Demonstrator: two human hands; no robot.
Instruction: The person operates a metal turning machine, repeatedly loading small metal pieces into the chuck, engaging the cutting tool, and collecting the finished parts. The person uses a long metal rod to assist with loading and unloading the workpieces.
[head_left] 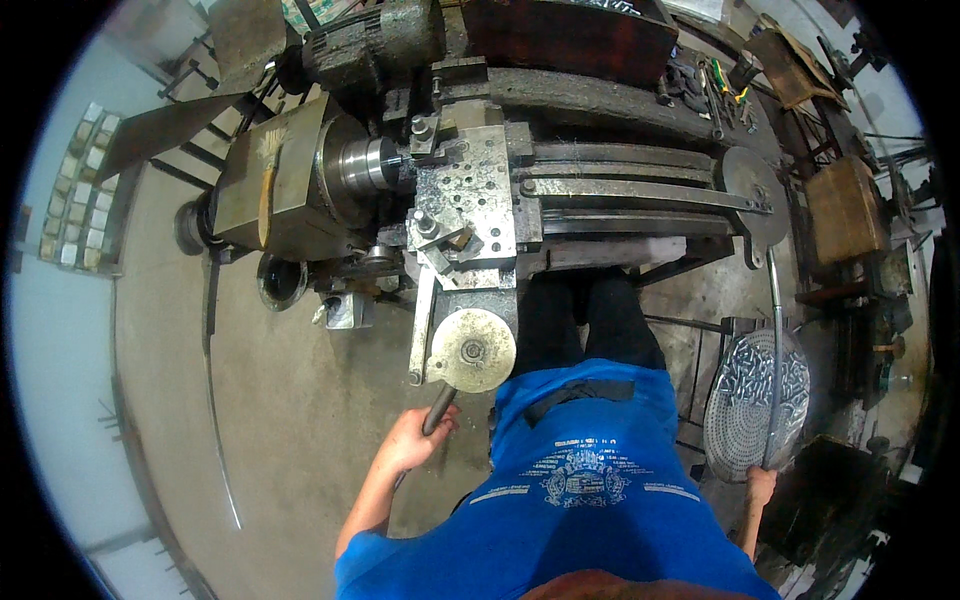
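My left hand (pixel 412 440) is closed round a dark lever handle (pixel 439 409) that slants down from a round, pale metal disc (pixel 473 350) at the front of a small lathe. On the right, my right hand (pixel 762 484) grips the lower end of a long, shiny lever bar (pixel 778 350), which reaches up to a second round plate (pixel 752 195). Between them sits the flat steel cross slide (pixel 465 185), with two bolted tool posts on it. Left of the slide, a bright round chuck (pixel 368 163) sticks out of the headstock (pixel 275 180).
A perforated round basket (pixel 735 440) of small metal pieces stands by my right hand, behind the bar. A wooden-handled brush (pixel 267 200) lies on the headstock. A motor (pixel 372 42) and a reddish-brown bin (pixel 570 42) are at the back. Wrenches (pixel 712 100) lie at far right.
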